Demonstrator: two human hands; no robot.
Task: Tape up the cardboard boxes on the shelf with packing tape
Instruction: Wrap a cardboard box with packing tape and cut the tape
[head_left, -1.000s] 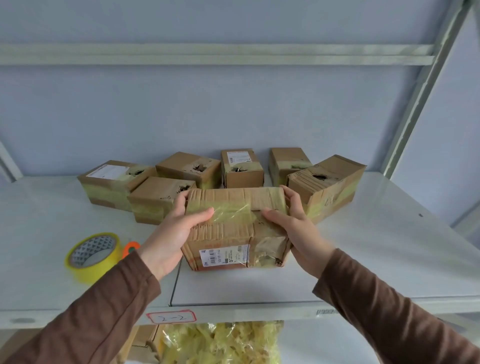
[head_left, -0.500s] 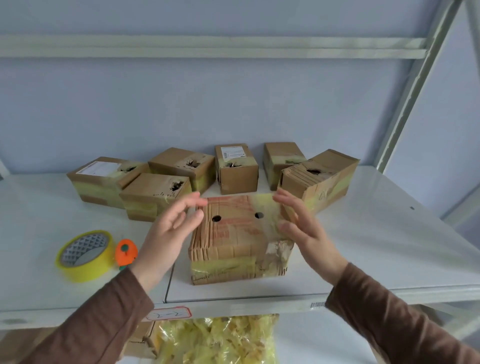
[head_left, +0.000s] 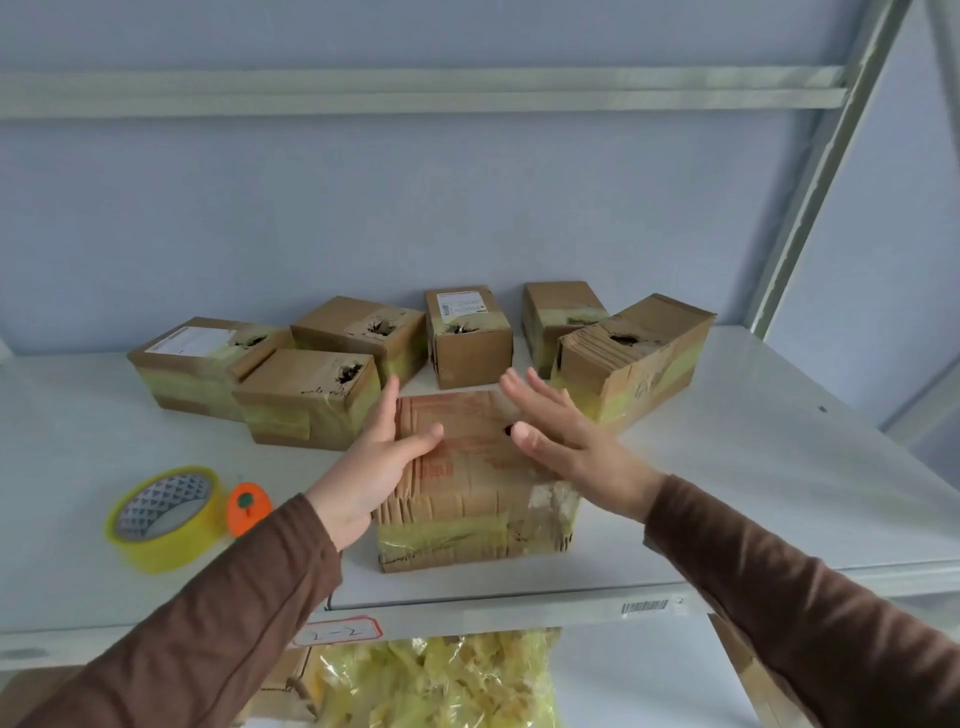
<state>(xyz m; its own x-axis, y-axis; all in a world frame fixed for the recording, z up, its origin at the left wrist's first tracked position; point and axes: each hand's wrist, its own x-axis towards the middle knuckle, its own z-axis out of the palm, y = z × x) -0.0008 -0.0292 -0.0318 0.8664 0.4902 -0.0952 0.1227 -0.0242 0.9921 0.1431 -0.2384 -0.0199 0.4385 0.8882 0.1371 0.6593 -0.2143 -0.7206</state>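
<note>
Cardboard box near the shelf edge could slide off if my flat, open left hand and right hand press unevenly

Left hand covers front box left edge, right hand its top-right corner. Shipping label print too tiny to read. Yellow bag cut off at bottom edge.

Lower centre of the frame: the red-bordered tag on your shelf edge reads "2-2", handwritten. Barcode sticker further right: digits illegible. White labels on two rear boxes: print too small to read.
</note>
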